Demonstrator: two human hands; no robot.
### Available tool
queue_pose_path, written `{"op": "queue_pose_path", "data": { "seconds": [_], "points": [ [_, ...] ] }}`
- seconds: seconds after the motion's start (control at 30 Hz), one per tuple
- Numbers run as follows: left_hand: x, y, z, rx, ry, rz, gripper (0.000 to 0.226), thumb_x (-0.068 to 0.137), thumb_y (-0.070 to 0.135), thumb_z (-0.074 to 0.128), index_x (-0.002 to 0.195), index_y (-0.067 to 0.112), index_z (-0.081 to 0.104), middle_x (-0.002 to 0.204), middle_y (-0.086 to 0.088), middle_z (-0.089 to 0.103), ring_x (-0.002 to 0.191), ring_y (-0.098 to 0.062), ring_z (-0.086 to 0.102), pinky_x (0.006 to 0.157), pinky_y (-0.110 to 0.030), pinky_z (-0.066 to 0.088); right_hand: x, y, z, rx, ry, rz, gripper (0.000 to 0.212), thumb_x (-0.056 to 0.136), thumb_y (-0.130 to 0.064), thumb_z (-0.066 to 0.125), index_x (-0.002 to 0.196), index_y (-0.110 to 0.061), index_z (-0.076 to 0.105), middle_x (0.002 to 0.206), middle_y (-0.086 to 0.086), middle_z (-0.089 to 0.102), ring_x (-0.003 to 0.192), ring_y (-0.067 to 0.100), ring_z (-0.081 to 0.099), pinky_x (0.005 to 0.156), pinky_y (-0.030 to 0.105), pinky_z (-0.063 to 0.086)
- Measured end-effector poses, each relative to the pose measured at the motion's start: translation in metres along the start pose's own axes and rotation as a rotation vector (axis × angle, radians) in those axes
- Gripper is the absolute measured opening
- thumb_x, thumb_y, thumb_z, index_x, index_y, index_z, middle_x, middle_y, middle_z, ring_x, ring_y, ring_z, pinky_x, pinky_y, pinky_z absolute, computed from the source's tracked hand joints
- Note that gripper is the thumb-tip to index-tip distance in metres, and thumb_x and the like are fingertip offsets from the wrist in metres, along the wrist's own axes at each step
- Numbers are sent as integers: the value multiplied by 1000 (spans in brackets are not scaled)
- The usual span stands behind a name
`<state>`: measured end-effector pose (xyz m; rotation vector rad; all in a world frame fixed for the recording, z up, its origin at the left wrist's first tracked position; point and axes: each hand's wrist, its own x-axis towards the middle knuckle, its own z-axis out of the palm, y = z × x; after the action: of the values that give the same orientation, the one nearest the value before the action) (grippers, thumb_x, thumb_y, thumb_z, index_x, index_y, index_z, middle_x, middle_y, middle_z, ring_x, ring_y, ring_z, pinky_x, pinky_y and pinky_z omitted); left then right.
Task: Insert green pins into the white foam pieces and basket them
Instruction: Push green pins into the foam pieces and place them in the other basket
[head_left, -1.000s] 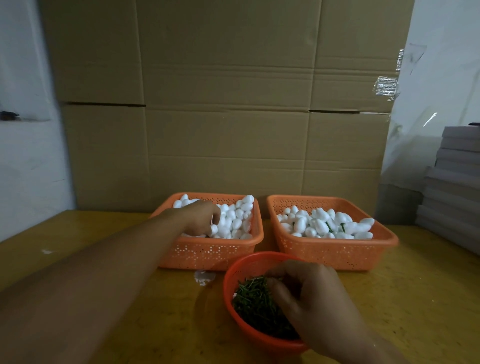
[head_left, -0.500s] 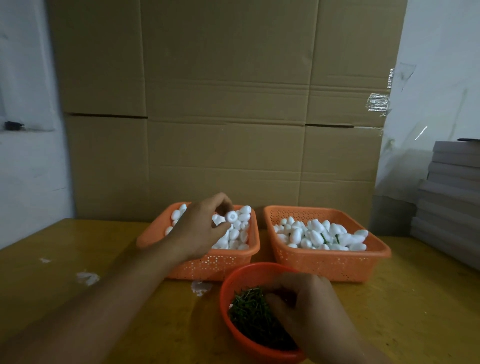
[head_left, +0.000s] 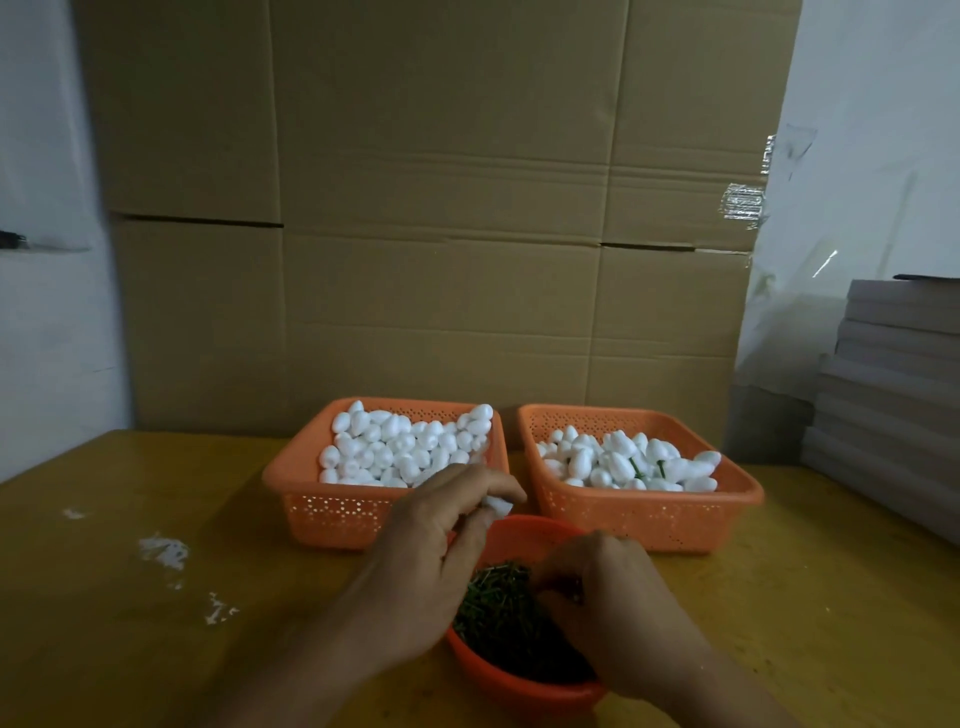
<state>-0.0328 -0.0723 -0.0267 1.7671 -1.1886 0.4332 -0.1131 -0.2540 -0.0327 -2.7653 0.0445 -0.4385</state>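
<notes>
Head view: the left hand pinches a white foam piece between thumb and curled fingers, holding it just above the far rim of the round bowl of green pins. Most of the piece is hidden inside the grip, so its long axis cannot be told for sure; the exposed end faces right, toward the other hand.

The right hand sits low in the bowl, fingers curled down into the pin heap. Whether they have a pin pinched cannot be told; the tips are hidden among the pins.

The coming move likely turns on this gap: the foam piece lies up and to the left of the right fingers, near but not touching. A pin would have to rise from the bowl and travel up-left to meet the exposed end. The right hand is the nearer to the pins, the left to the foam.

Beyond the left fingers stands the left basket of plain foam pieces; beyond the right fingers and to their right, the right basket, where green stems show among the pieces, probably the finished lot. Its near wall stands just behind the bowl's rim, so the open room for joining lies above the bowl. The desk to the left of the left fingers carries white crumbs.
</notes>
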Motion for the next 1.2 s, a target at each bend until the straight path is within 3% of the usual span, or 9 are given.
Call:
{"op": "queue_pose_path", "data": {
  "seconds": [0.1, 0.2, 0.3, 0.4, 0.57, 0.67, 0.77, 0.97, 1.2],
  "points": [
    [-6, 1, 4, -26, -21, -26, 26, 101, 23, 50, 115, 40, 63, 106, 16, 65, 108, -8, 62, 86, -19, 48, 6, -1, 1, -41, -53, 10, 13, 87, -20, 62, 90, -22, 75, 84, -5, 72, 76, 11, 65, 75, 36, 56],
    [-13, 1, 5, -78, -86, -117, 28, 98, 34, 54, 121, 48, 58, 112, 18, 66, 110, -8, 62, 89, -31, 53, 14, -5, 5, -110, -136, 11, 19, 90, -35, 60, 95, -20, 71, 93, -2, 72, 86, 17, 67, 81, 39, 55],
    [-18, 2, 7, -105, -127, -197, 42, 91, 24, 66, 123, 49, 55, 115, 20, 65, 113, -5, 61, 93, -38, 54, 17, -11, 12, -218, -254, -30, 33, 89, -48, 59, 109, -24, 67, 107, -1, 69, 98, 20, 65, 88, 40, 54],
    [-19, 1, 9, -98, -120, -232, 41, 92, 22, 69, 118, 50, 54, 117, 24, 65, 116, 1, 59, 97, -37, 54, 19, -13, 19, -242, -295, -26, 34, 90, -43, 60, 117, -22, 63, 115, 2, 67, 104, 23, 64, 89, 40, 54],
    [-17, 5, 11, -171, -118, -234, 26, 96, 34, 65, 115, 47, 53, 114, 25, 67, 111, 2, 62, 92, -36, 56, 19, -12, 22, -178, -216, 40, 28, 89, -30, 59, 115, -20, 63, 112, 1, 68, 98, 22, 66, 83, 35, 55],
    [-17, 4, 12, -149, -75, -195, 18, 92, 40, 66, 109, 41, 60, 112, 18, 64, 111, -5, 60, 90, -35, 53, 18, -13, 24, -189, -181, 53, 25, 89, -30, 57, 112, -20, 62, 109, 1, 68, 95, 22, 66, 76, 32, 53],
    [-17, 3, 13, -128, -35, -176, 14, 92, 39, 67, 106, 40, 62, 111, 18, 61, 116, -3, 55, 90, -28, 48, 17, -13, 23, -178, -139, 75, 24, 91, -34, 57, 112, -23, 62, 106, -2, 68, 91, 19, 66, 76, 33, 55],
    [-18, 2, 12, -107, -29, -165, 33, 99, 41, 56, 132, 47, 57, 132, 32, 55, 130, 8, 46, 103, -22, 41, 14, -14, 19, -187, -74, 97, 24, 91, -40, 51, 103, -28, 69, 100, -5, 70, 92, 18, 66, 74, 32, 54],
    [-18, 4, 12, -233, -33, -272, 20, 96, 39, 57, 115, 48, 59, 109, 18, 71, 102, -5, 69, 86, -30, 55, 10, -13, 13, -22, -24, 24, 18, 90, -32, 57, 89, -23, 72, 85, -4, 69, 77, 14, 64, 73, 35, 54]
  ]
}}
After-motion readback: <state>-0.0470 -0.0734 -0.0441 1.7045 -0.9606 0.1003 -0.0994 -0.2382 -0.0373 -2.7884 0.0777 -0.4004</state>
